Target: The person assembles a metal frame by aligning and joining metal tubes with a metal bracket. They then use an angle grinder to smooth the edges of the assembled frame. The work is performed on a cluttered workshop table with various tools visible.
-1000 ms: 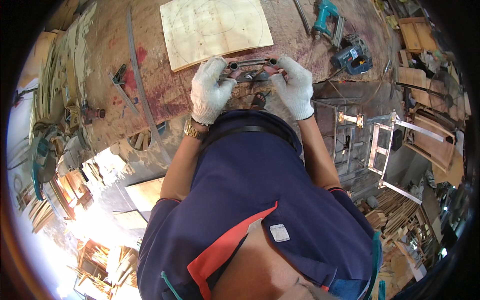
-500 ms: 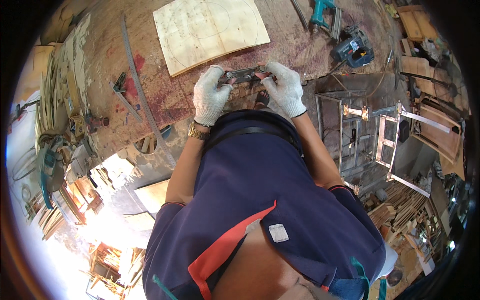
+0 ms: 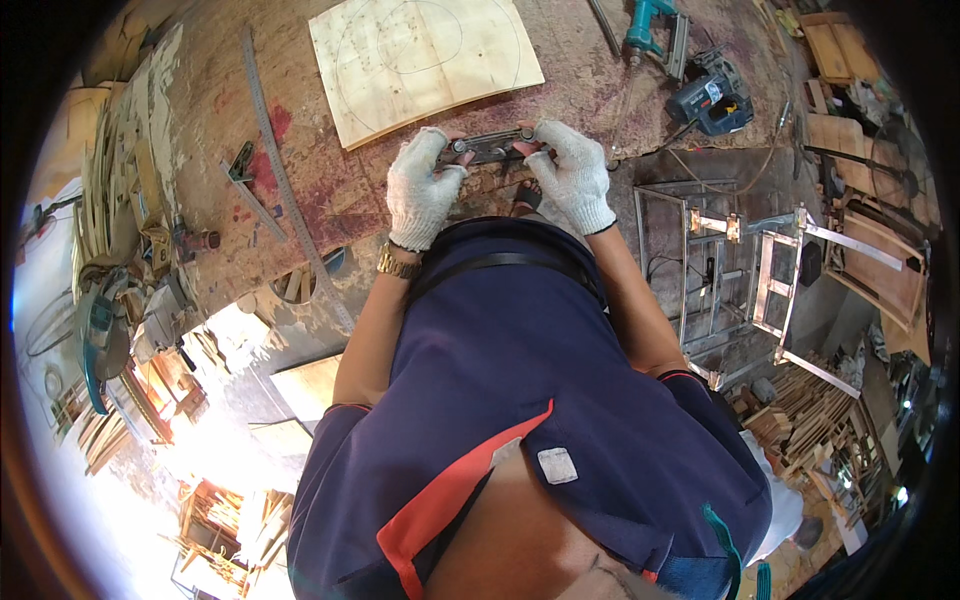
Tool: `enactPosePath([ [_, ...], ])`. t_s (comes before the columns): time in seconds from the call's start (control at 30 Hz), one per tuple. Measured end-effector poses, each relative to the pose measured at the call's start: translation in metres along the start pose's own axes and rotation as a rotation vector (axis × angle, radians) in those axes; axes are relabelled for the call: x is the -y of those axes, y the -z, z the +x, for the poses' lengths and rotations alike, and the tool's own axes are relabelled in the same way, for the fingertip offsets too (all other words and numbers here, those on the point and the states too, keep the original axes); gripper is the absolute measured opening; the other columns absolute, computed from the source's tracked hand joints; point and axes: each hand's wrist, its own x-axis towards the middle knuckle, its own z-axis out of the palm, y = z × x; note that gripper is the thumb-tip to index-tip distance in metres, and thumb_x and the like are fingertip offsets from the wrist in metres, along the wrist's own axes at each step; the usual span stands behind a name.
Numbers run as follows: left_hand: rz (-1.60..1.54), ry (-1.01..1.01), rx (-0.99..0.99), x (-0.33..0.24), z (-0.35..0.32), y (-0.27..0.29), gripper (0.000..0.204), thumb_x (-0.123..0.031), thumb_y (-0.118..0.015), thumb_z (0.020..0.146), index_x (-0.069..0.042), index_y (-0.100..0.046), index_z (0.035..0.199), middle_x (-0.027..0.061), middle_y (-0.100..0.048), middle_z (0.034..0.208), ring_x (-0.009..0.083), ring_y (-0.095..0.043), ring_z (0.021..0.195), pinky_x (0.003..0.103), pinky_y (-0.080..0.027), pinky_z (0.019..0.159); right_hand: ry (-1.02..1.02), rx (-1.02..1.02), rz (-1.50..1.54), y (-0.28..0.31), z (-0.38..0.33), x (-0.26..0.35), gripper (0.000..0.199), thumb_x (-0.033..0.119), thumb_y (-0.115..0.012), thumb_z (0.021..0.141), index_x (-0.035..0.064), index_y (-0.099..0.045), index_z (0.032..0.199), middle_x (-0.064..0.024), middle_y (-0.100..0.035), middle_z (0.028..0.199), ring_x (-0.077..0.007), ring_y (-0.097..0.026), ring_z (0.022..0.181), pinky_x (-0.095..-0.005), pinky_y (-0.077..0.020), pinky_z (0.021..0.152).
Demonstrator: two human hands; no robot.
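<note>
Both gloved hands are closed on one flat metal tool (image 3: 490,147), held level just above the near edge of the workbench (image 3: 200,200). The left hand (image 3: 422,190) pinches its left end and the right hand (image 3: 572,172) pinches its right end, bare fingertips poking out of white knitted gloves. The tool's long axis runs left to right across the body, so it lies directly between the two grips, and neither hand is nearer than the other.

Going from largest to smallest: the workbench is broad, rough and worn, stained with patches of red. On it, just beyond the tool, lies a pale square plywood sheet (image 3: 425,62) with pencilled circles, flat and smooth. A long steel ruler (image 3: 285,185) runs down the bench on the left, thin and straight, with a small dark metal square (image 3: 245,172) beside it. At the far right of the bench sit a teal power tool (image 3: 650,25) and a blue-grey power tool (image 3: 710,98). A gold-coloured wristwatch (image 3: 398,263) sits on the left wrist. The held tool itself is dark grey, narrow and bar-shaped, with round fittings near each end; finer detail is too small to tell.
</note>
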Motion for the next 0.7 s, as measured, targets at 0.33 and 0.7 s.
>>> enactPosePath([
  [0.33,-0.013,-0.036,-0.031,-0.005,-0.001,0.004,0.026,-0.008,-0.083,0.083,-0.007,-0.073,0.106,0.0106,-0.071,0.095,0.0328,-0.068,0.088,0.04,-0.053,0.076,0.039,-0.017,-0.006,0.008,0.001,0.01,0.027,0.012,-0.08,0.087,0.0076,-0.077,0.114,-0.0124,-0.072,0.086,-0.0254,-0.075,0.074,-0.0355,-0.0567,0.066],
  [0.7,0.042,-0.05,-0.016,0.01,-0.001,-0.002,0.029,-0.01,-0.085,0.085,-0.007,-0.075,0.112,0.0088,-0.072,0.093,0.0217,-0.067,0.083,0.034,-0.051,0.07,0.016,-0.014,-0.001,0.0,0.001,0.001,0.026,0.013,-0.079,0.088,0.009,-0.077,0.113,-0.0122,-0.072,0.086,-0.026,-0.073,0.073,-0.0361,-0.0562,0.066],
])
